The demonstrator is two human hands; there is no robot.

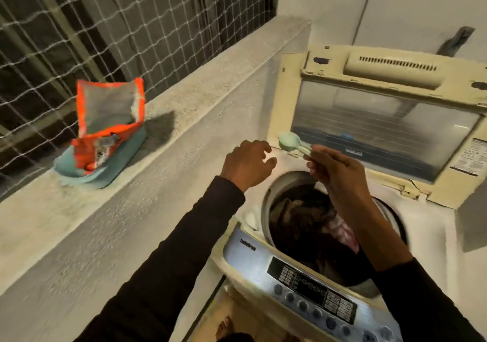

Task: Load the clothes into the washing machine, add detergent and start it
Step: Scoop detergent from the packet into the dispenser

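The top-loading washing machine (245,220) stands at the right with its lid (382,131) raised. Dark clothes (303,225) and a pink piece fill the drum. My right hand (340,173) pinches the handle of a pale green detergent scoop (288,141) above the drum's far rim. My left hand (247,162) hovers beside it with loosely curled fingers and holds nothing. An open orange detergent bag (110,120) stands in a teal tub (100,167) on the concrete ledge at the left.
The concrete ledge (184,110) runs along the left under a netted window grille (79,25). The control panel (316,294) with round buttons is at the machine's front edge. A bare foot (224,328) shows on the floor below.
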